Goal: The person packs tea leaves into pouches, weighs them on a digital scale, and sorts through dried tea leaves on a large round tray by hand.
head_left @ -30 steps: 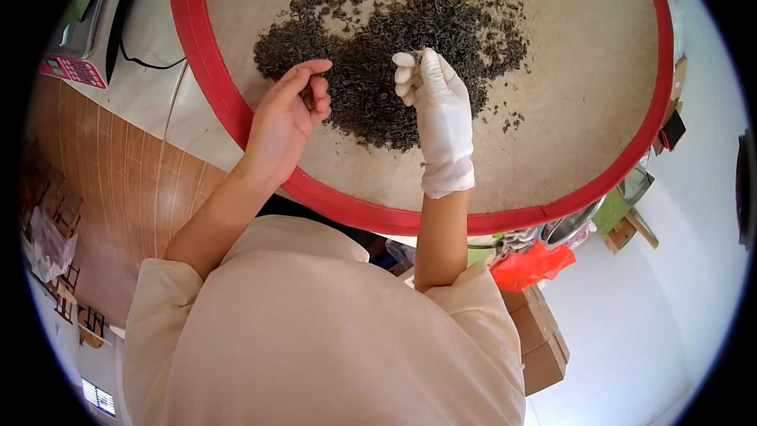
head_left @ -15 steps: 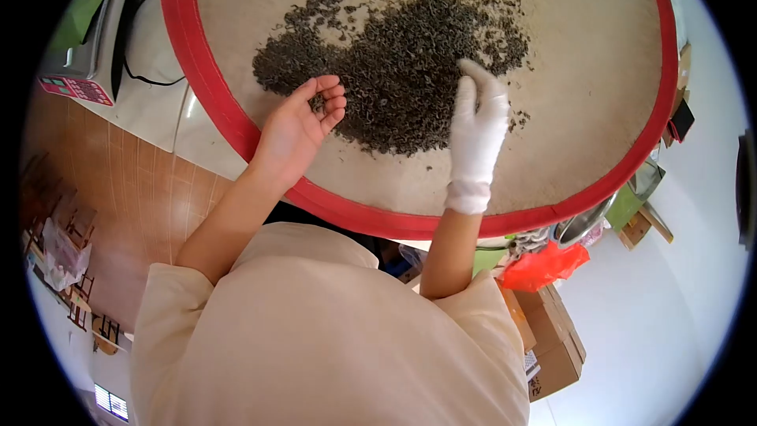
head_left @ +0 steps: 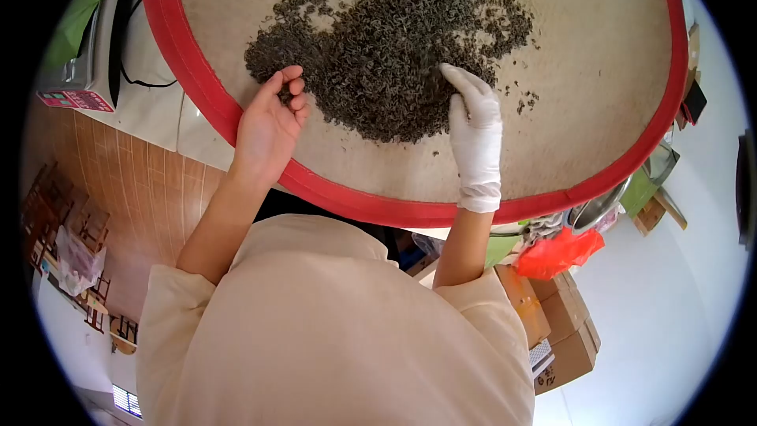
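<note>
The bare left hand is loosely curled; whether it pinches anything, I cannot tell. The gloved right hand has thumb and fingers parted beside dark leaves, heaped between and beyond both hands on a round tray.

Offering no word or number clear enough to read. Showing tiny pale marks, too small to make out, on the pink panel of a grey box-shaped device between nine and ten o'clock. Showing black strokes, equally illegible, on a brown cardboard box between four and five o'clock.
</note>
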